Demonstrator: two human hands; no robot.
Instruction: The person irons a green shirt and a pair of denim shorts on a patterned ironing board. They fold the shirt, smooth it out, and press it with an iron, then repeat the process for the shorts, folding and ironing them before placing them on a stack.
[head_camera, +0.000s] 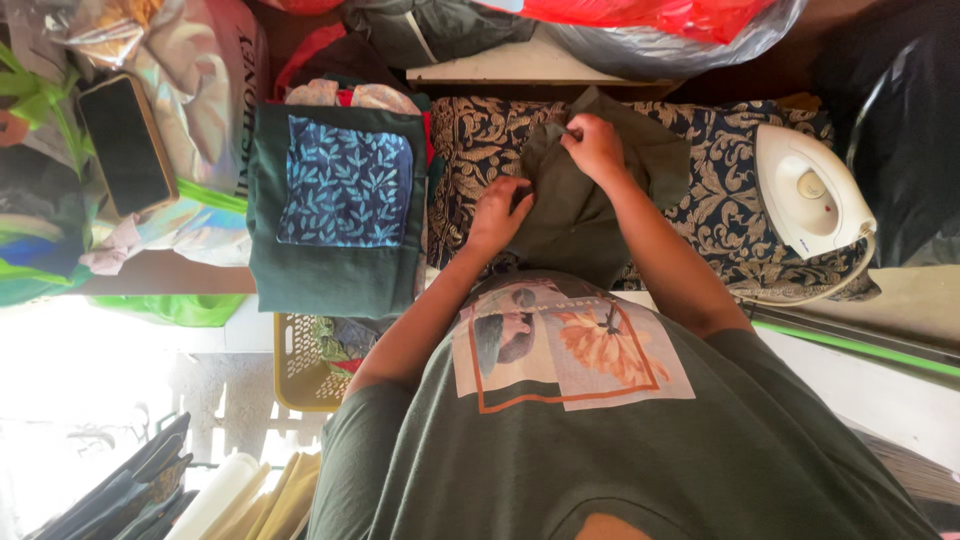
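A dark olive-green cloth (585, 215) lies on a patterned navy-and-cream ironing blanket (725, 185). My left hand (497, 212) pinches the cloth's left edge, fingers closed on the fabric. My right hand (594, 145) grips the cloth's upper part near its top fold. A white electric iron (812, 195) rests on the blanket to the right of my right hand, its cord looping below it.
A folded stack of dark green garments with a blue leaf-print piece (340, 205) sits left of the blanket. A phone (125, 145) lies on bags at far left. A yellow basket (300, 370) stands below. Plastic bags (650, 30) crowd the back.
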